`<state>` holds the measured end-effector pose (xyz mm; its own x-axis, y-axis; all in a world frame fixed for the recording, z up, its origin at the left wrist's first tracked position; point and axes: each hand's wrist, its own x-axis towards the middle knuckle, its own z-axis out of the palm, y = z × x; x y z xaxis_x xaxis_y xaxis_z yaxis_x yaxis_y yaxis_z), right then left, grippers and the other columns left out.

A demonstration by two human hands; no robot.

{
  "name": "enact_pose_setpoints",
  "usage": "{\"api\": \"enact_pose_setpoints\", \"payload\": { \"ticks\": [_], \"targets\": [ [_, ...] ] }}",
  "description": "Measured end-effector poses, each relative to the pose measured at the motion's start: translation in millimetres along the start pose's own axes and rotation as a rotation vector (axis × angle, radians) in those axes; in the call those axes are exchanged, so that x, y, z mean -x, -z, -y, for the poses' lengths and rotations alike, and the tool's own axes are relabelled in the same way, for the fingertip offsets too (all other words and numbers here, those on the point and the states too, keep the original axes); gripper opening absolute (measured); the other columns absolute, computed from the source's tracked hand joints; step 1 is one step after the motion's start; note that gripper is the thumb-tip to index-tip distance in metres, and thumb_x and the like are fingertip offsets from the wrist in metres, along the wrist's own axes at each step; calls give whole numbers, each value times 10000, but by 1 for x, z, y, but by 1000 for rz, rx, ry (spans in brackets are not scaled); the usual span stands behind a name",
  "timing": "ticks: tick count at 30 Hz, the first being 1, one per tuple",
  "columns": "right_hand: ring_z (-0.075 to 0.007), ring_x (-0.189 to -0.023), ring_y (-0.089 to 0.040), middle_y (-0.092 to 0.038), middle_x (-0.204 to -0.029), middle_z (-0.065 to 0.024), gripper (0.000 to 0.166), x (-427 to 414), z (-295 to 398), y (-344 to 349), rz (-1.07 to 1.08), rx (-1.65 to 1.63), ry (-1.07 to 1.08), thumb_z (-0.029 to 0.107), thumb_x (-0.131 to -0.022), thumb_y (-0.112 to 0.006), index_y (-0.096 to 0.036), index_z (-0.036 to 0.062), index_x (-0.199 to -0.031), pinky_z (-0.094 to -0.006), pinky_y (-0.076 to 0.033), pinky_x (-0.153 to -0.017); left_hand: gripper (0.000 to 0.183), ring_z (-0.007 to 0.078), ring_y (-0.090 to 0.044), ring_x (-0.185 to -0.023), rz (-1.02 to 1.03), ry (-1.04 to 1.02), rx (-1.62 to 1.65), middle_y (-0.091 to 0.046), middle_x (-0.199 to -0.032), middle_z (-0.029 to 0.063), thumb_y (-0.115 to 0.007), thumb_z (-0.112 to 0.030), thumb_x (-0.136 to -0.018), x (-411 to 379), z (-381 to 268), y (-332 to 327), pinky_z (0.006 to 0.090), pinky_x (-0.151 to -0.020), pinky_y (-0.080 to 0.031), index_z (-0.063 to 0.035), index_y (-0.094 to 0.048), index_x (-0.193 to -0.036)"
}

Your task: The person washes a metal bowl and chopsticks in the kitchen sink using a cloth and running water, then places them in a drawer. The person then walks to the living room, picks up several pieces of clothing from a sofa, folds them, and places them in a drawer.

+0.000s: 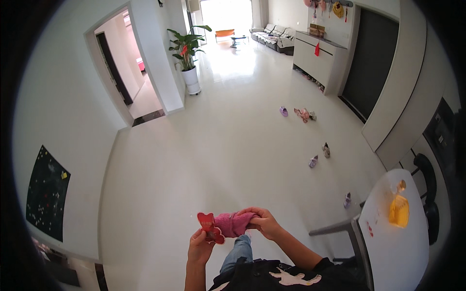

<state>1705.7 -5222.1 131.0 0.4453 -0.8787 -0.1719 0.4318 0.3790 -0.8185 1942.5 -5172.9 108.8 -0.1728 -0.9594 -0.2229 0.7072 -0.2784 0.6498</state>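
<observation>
Low in the head view, my left hand (201, 244) pinches a red card (210, 229) with a lobed outline; it bears writing. Just right of the card, and partly behind its edge, is a pink fuzzy cloth (233, 224), folded or rolled up. My right hand (265, 222) grips the cloth's right end, thumb below and fingers on top. Both things are held in the air in front of my body, above the pale floor. Whether the card is fastened to the cloth cannot be told.
At the right stands a white table (386, 251) with a yellow container (399, 211) on it and a grey chair (351, 232) beside it. Several shoes (313, 161) and a pink item (302, 114) lie scattered on the floor. A potted plant (191, 82) stands by the left wall.
</observation>
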Motion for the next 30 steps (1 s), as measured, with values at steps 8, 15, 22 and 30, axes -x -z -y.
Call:
{"api": "enact_pose_setpoints", "payload": {
  "ticks": [8, 15, 22, 30],
  "targets": [
    [-237, -951, -607, -597, -1032, -140, 264, -191, 136, 124, -265, -71, 86, 27, -842, -480, -543, -26, -1093, -370, -512, -840, 359, 252, -604, -923, 151, 150, -107, -621, -1030, 155, -555, -218, -870, -306, -59, -81, 390, -822, -452, 28, -533, -1130],
    [-225, -929, -613, -599, -1035, -137, 257, -321, 226, 259, -462, -163, 225, -1, -823, -468, -557, -21, -1063, -369, -520, -824, 357, 242, -606, -937, 280, 355, -191, -627, -1027, 137, -568, -227, -868, -553, -50, -146, 387, -832, -449, 26, -557, -1120],
    [-221, -930, -611, -603, -1017, -131, 236, -513, 360, 374, -411, -103, 200, 5, -829, -472, -562, -16, -1046, -359, -522, -812, 308, 259, -601, -967, 184, 310, -115, -627, -1026, 174, -527, -144, -886, -783, -83, -210, 381, -864, -437, 67, -549, -1109],
    [-200, -941, -609, -600, -1051, -123, 253, -760, 489, 468, -185, -31, 143, 14, -843, -466, -565, -23, -1074, -337, -505, -838, 317, 248, -602, -925, 55, 141, -46, -627, -1006, 150, -532, -169, -882, -1031, -132, -224, 379, -822, -452, 41, -531, -1120]
  ]
}}
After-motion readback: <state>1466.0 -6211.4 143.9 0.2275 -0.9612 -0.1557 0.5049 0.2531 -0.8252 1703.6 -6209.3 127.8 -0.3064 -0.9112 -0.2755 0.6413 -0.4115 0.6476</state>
